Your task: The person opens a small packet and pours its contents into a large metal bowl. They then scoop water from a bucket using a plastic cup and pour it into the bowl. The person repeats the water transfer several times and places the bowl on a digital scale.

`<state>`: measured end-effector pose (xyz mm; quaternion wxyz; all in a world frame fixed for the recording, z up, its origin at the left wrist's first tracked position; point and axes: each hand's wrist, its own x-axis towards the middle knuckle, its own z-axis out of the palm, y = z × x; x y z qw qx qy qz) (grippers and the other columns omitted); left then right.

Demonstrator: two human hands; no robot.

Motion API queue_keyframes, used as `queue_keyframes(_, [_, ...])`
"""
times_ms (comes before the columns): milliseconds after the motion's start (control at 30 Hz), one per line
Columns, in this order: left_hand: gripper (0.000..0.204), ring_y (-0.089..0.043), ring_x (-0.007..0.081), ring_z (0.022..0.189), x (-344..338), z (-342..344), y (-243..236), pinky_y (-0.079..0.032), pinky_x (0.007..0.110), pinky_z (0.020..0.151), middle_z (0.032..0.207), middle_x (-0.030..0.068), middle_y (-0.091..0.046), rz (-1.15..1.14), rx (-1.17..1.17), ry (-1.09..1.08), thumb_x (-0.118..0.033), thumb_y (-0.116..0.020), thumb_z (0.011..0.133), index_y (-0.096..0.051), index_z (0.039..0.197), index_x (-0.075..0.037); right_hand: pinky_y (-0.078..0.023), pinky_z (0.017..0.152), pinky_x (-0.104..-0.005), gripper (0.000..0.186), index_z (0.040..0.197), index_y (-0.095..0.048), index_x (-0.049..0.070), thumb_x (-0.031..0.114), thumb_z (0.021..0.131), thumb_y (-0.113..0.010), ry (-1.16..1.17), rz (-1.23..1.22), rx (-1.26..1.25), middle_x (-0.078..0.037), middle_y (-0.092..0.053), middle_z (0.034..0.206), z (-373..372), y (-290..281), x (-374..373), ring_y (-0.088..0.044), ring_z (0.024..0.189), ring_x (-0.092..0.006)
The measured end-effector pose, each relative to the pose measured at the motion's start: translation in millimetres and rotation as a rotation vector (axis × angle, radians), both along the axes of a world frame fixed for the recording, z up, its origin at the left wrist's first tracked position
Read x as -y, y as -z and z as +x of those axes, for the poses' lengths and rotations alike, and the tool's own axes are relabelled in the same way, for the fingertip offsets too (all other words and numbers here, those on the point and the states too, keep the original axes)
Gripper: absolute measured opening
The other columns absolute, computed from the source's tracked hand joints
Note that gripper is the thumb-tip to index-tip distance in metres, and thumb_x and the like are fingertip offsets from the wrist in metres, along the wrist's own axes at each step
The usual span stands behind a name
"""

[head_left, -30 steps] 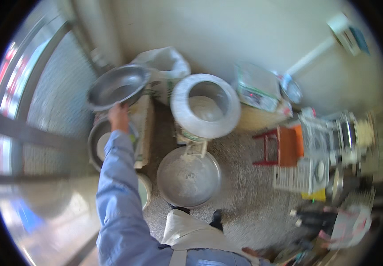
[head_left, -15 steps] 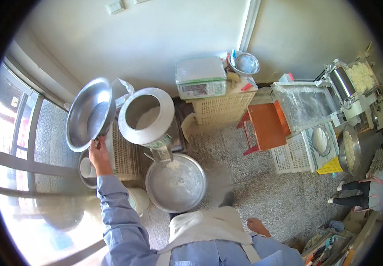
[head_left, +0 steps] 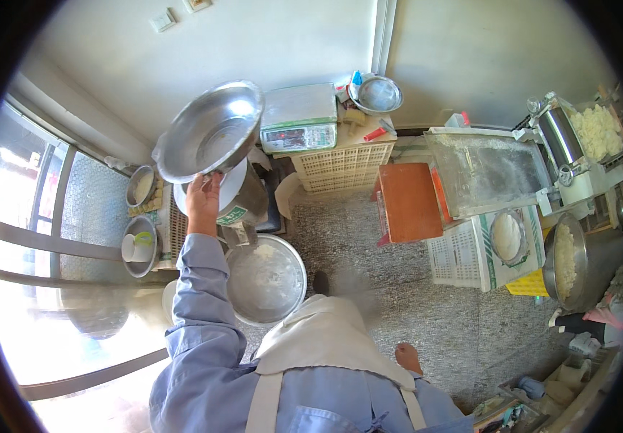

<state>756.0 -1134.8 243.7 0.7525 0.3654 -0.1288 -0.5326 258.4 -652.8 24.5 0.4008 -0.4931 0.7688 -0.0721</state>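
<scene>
My left hand (head_left: 203, 189) grips the rim of a wide steel bowl (head_left: 202, 121), holding it tilted above a round-topped metal machine (head_left: 245, 191). The bowl hides much of the machine's top. Below the machine's chute, a large aluminium basin (head_left: 264, 285) with some white powder in it rests on the floor. My right hand (head_left: 406, 355) hangs low beside my apron; its fingers are too small and turned away to make out.
Bowls (head_left: 138, 256) and crates stand by the glass door at left. A scale (head_left: 298, 137) sits on a crate at the back. A wooden stool (head_left: 409, 202), roller machine (head_left: 564, 144), bowl of white lumps (head_left: 564, 263) and clutter (head_left: 538, 390) are at right.
My left hand has carried the steel bowl rightward from beside the machine to over its top, where it now hides the opening. The view has shifted slightly.
</scene>
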Motion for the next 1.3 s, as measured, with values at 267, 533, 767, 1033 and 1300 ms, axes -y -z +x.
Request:
queue_keyframes(267, [0.007, -0.060, 0.0260, 0.077, 67.7, -93.6, 51.6, -0.054, 0.034, 0.073, 0.087, 0.0129, -0.058, 0.094, -0.021, 0.175, -0.006, -0.045, 0.089, -0.047, 0.093, -0.001, -0.048, 0.073, -0.0365, 0.027, 0.082, -0.065, 0.002, 0.027, 0.074, -0.057, 0.069, -0.017, 0.024, -0.017, -0.064, 0.084, -32.1, 3.9, 84.4, -0.062, 0.081, -0.0316])
queue_keyframes(533, [0.014, -0.057, 0.0268, 0.093, 132.8, -122.0, 99.6, -0.049, 0.037, 0.087, 0.101, 0.0140, -0.055, 0.133, -0.017, 0.239, -0.005, -0.041, 0.092, -0.046, 0.102, 0.003, -0.049, 0.071, -0.0383, 0.029, 0.088, -0.065, 0.003, 0.027, 0.074, -0.058, -0.177, 0.053, -0.027, -0.018, -0.064, 0.085, -53.8, 16.6, 205.0, -0.062, 0.080, -0.0330])
queue_keyframes(767, [0.017, -0.053, 0.0239, 0.103, 152.3, -125.8, 115.5, -0.042, 0.039, 0.097, 0.107, 0.0109, -0.055, 0.179, -0.026, 0.255, -0.006, -0.040, 0.093, -0.046, 0.106, 0.001, -0.047, 0.075, -0.0427, 0.023, 0.086, -0.063, 0.003, 0.019, 0.078, -0.049, -0.116, 0.044, 0.066, -0.020, -0.062, 0.087, -44.5, -19.3, 316.9, -0.059, 0.084, -0.0360])
queue_keyframes(1033, [0.011, -0.053, 0.0198, 0.101, 173.0, -140.4, 125.8, -0.040, 0.037, 0.097, 0.106, 0.0073, -0.055, 0.236, 0.011, 0.225, -0.008, -0.044, 0.092, -0.048, 0.101, -0.003, -0.047, 0.076, -0.0436, 0.020, 0.085, -0.061, 0.004, 0.018, 0.077, -0.050, -0.335, 0.120, 0.044, -0.020, -0.061, 0.087, -81.6, -21.5, 466.4, -0.058, 0.085, -0.0371])
queue_keyframes(1300, [0.007, -0.056, 0.0129, 0.085, 189.2, -145.4, 133.4, -0.047, 0.034, 0.087, 0.087, 0.0015, -0.056, 0.430, 0.079, 0.124, -0.011, -0.050, 0.091, -0.048, 0.085, -0.009, -0.047, 0.063, -0.0402, 0.017, 0.098, -0.054, 0.002, 0.009, 0.083, -0.052, 0.012, -0.563, -0.082, -0.020, -0.057, 0.075, -112.2, -42.8, 692.7, -0.058, 0.070, -0.0363])
